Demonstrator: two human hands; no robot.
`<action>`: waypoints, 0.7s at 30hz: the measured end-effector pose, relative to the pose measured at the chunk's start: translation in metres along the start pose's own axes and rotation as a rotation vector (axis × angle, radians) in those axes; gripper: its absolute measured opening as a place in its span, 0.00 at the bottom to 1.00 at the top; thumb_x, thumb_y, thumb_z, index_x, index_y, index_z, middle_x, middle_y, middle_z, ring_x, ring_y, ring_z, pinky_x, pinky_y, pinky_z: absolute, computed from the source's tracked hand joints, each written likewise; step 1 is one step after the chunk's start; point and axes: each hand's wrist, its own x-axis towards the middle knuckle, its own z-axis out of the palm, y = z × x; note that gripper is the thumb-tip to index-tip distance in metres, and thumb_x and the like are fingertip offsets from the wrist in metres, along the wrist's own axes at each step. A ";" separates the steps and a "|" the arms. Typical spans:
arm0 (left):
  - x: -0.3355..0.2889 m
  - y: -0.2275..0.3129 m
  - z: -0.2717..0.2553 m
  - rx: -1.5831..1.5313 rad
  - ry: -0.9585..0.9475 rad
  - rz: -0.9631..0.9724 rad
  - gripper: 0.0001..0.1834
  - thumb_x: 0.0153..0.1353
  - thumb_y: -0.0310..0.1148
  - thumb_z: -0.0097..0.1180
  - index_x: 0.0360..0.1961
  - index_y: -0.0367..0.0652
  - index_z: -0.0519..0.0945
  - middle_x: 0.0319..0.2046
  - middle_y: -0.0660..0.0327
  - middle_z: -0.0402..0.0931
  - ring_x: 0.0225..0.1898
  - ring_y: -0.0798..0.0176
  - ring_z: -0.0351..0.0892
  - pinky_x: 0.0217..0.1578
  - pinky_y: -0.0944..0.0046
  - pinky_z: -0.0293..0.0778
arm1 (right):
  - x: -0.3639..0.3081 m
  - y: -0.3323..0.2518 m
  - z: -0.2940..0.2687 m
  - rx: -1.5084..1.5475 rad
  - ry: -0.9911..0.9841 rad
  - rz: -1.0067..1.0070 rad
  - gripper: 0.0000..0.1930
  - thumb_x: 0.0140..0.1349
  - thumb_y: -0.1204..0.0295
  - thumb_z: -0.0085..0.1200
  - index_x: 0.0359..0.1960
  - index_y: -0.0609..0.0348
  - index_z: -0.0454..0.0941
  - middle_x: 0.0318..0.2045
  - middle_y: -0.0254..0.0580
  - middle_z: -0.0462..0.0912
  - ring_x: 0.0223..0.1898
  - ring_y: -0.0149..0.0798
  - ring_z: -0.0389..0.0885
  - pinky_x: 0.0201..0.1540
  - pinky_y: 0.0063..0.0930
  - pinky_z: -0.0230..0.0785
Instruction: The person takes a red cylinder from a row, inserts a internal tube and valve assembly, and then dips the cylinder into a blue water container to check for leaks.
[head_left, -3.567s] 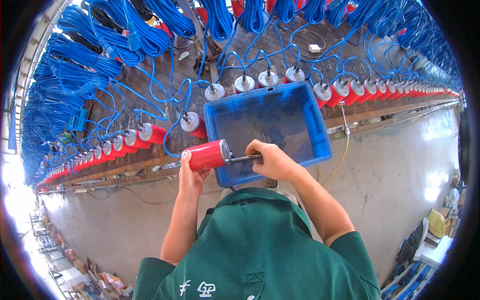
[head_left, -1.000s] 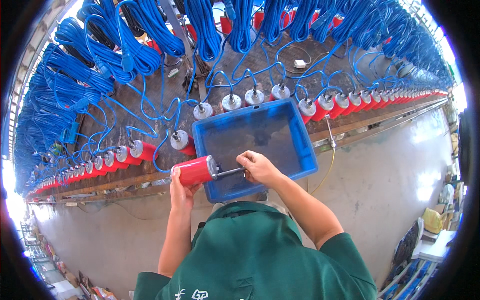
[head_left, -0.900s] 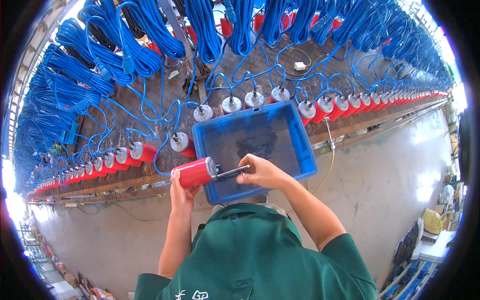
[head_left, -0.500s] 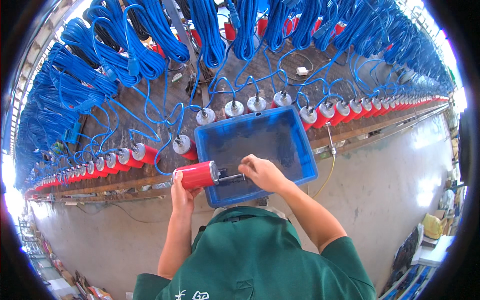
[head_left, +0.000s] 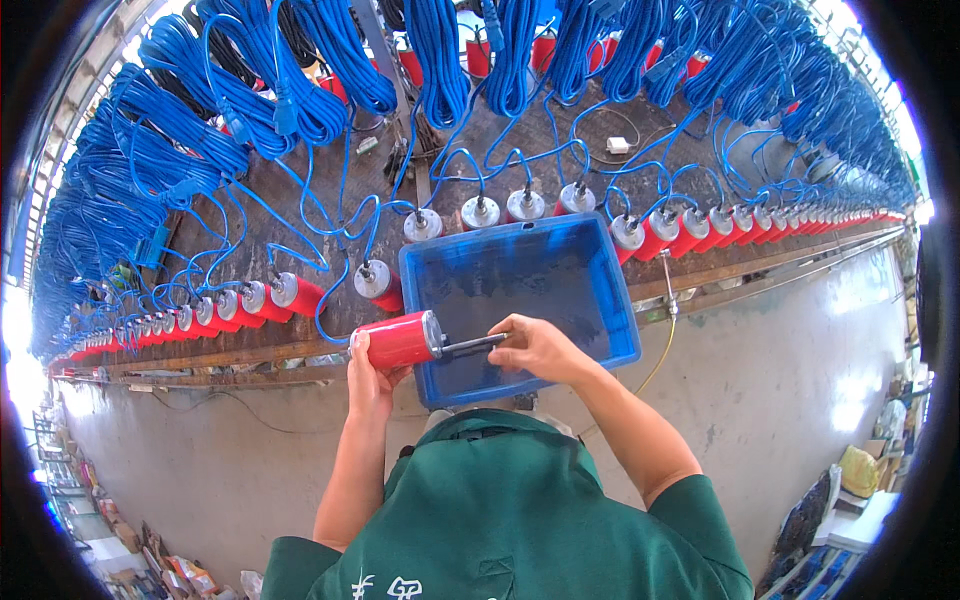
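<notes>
My left hand [head_left: 370,385] is wrapped round a red cylinder [head_left: 392,342] with a silver metal end cap, held on its side over the near left rim of a blue plastic bin [head_left: 624,335]. A thin dark metal rod [head_left: 472,344] reaches from the capped end toward my right hand [head_left: 540,352]. The fingers of that hand are pinched on the rod's outer end, over the bin. My fingers partly cover this end, so its shape is hidden. Whether the rod is fixed to the cylinder or only set against it, I cannot tell.
Rows of red cylinders [head_left: 300,294] with blue cables line the edge of a dark worktable [head_left: 440,205]. Coiled blue cables [head_left: 437,70] fill the far side. A small white block [head_left: 618,145] lies behind the bin. A yellow hose [head_left: 660,358] hangs down at the right.
My right-hand fingers have gone from curling over the rod's end to pinching it. The left hand still holds the cylinder. The whole view has shifted slightly.
</notes>
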 end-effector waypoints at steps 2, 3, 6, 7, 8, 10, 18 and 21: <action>0.001 0.002 -0.001 0.033 -0.023 0.030 0.31 0.74 0.63 0.53 0.62 0.50 0.76 0.51 0.58 0.87 0.45 0.56 0.90 0.41 0.55 0.88 | 0.009 -0.001 0.001 -0.166 0.077 0.031 0.21 0.73 0.53 0.66 0.42 0.62 0.83 0.28 0.35 0.85 0.30 0.26 0.81 0.35 0.26 0.74; -0.001 0.002 -0.002 0.037 -0.014 0.022 0.31 0.74 0.63 0.53 0.62 0.50 0.76 0.51 0.58 0.87 0.45 0.56 0.90 0.41 0.55 0.88 | 0.013 -0.006 0.003 -0.249 0.117 0.108 0.27 0.73 0.45 0.64 0.36 0.61 0.84 0.23 0.34 0.83 0.28 0.26 0.80 0.33 0.27 0.73; 0.002 0.004 0.004 0.040 0.002 0.015 0.31 0.74 0.63 0.53 0.62 0.48 0.76 0.51 0.57 0.87 0.45 0.56 0.91 0.41 0.56 0.88 | 0.023 0.010 0.004 -0.230 0.168 0.096 0.32 0.74 0.38 0.58 0.28 0.59 0.83 0.18 0.35 0.80 0.24 0.29 0.79 0.31 0.30 0.72; 0.002 0.004 0.004 0.040 0.010 0.013 0.31 0.74 0.63 0.53 0.62 0.48 0.76 0.51 0.57 0.87 0.45 0.56 0.91 0.41 0.56 0.88 | 0.025 0.013 0.005 -0.282 0.201 0.056 0.32 0.74 0.39 0.58 0.28 0.58 0.83 0.17 0.36 0.81 0.23 0.33 0.81 0.32 0.33 0.73; 0.001 0.003 0.004 0.028 0.030 0.031 0.31 0.75 0.61 0.53 0.62 0.45 0.77 0.50 0.55 0.88 0.43 0.56 0.91 0.39 0.57 0.89 | 0.020 -0.001 0.006 -0.482 0.215 0.067 0.26 0.72 0.44 0.63 0.38 0.58 0.87 0.32 0.44 0.89 0.34 0.42 0.88 0.40 0.38 0.79; 0.000 0.004 0.005 0.013 0.053 0.048 0.32 0.75 0.60 0.52 0.61 0.41 0.78 0.48 0.53 0.88 0.40 0.56 0.92 0.38 0.58 0.90 | 0.001 -0.010 0.012 -0.642 0.231 -0.271 0.22 0.71 0.49 0.66 0.45 0.57 0.86 0.41 0.45 0.89 0.42 0.43 0.88 0.48 0.39 0.80; 0.003 0.003 -0.002 0.019 -0.017 0.017 0.32 0.74 0.63 0.53 0.64 0.49 0.75 0.54 0.57 0.87 0.48 0.57 0.90 0.43 0.56 0.88 | 0.017 0.013 0.007 -0.666 0.114 -0.232 0.20 0.78 0.56 0.58 0.60 0.56 0.79 0.41 0.41 0.89 0.40 0.42 0.89 0.44 0.37 0.82; 0.004 -0.001 -0.004 0.017 -0.015 0.008 0.32 0.73 0.64 0.53 0.64 0.51 0.75 0.53 0.58 0.87 0.48 0.57 0.90 0.45 0.56 0.88 | 0.020 -0.001 0.023 0.060 0.086 0.213 0.20 0.84 0.54 0.48 0.59 0.59 0.79 0.30 0.37 0.86 0.28 0.34 0.85 0.32 0.32 0.77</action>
